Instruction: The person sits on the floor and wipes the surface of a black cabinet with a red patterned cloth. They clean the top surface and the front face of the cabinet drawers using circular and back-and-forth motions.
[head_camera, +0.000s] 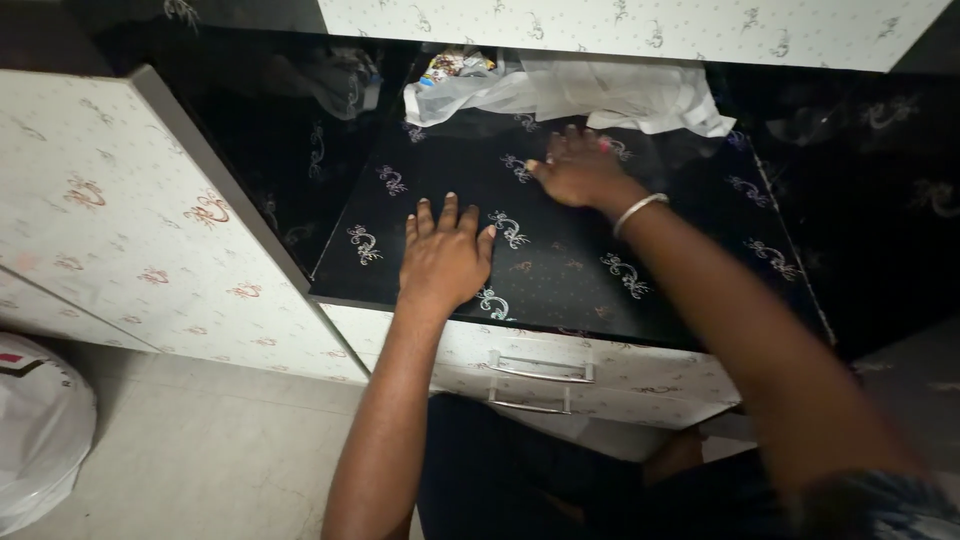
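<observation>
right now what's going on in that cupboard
A person leans into an open cupboard. The left hand lies flat, fingers spread, on the glossy black shelf with pale swirl patterns. The right hand, a silver bangle on its wrist, reaches further back, near the crumpled white plastic bags at the rear. Neither hand holds anything. The white patterned door stands open to the left.

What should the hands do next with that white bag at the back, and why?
Probably the right hand slides forward to take the crumpled white bag: its fingertips lie just short of it, while the left hand rests flat on the black shelf.
</observation>
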